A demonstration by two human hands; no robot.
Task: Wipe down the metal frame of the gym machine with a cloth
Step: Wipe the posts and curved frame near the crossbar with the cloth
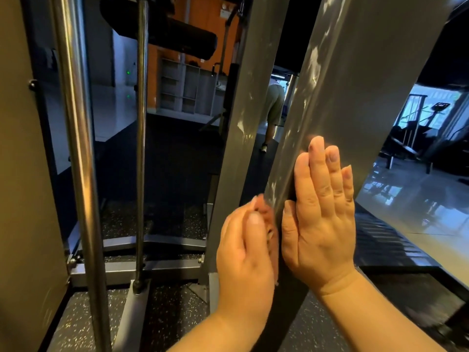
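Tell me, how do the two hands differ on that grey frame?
The left hand holds a pinkish cloth against the edge of the frame; the right hand holds nothing. The right hand lies flat, fingers straight, and reaches higher than the left hand. Both are on that same frame.

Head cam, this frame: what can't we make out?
cloth: head view, mostly hidden behind the left hand, motion-blurred; gripped or just pressed, unclear.
metal frame: top cut off by upper edge.
right hand: palm contact hidden by its own back.
background person: mostly behind the frame.
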